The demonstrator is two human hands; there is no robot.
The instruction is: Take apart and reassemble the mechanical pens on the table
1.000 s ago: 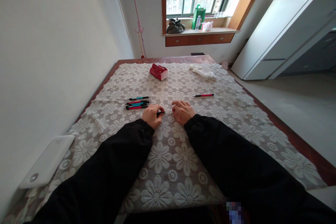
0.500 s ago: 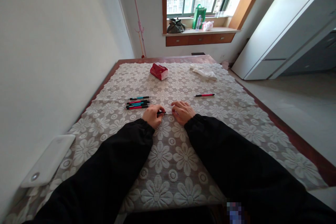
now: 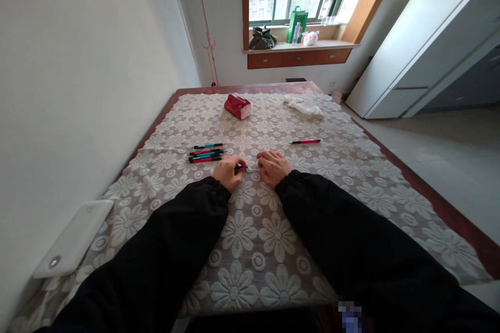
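Almost no change is noted: at frame centre the left hand [image 3: 229, 171] remains closed on a dark pen [image 3: 240, 168], the curled right hand [image 3: 273, 166] kept just beside its tip on the surface [image 3: 351, 166].

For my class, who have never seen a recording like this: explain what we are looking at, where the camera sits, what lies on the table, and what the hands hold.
There is no machine: a person in black sleeves works with bare hands. The one camera is worn on the head and looks forward and down, so the arms reach in from the bottom. The left hand is closed around a small dark pen-like thing; the right hand rests just beside its tip. Whether it grips anything cannot be told. They rest on a lace tablecloth. To the left lies a row of pens, to the right a single red pen. Farther off are a red packet and a white cloth.
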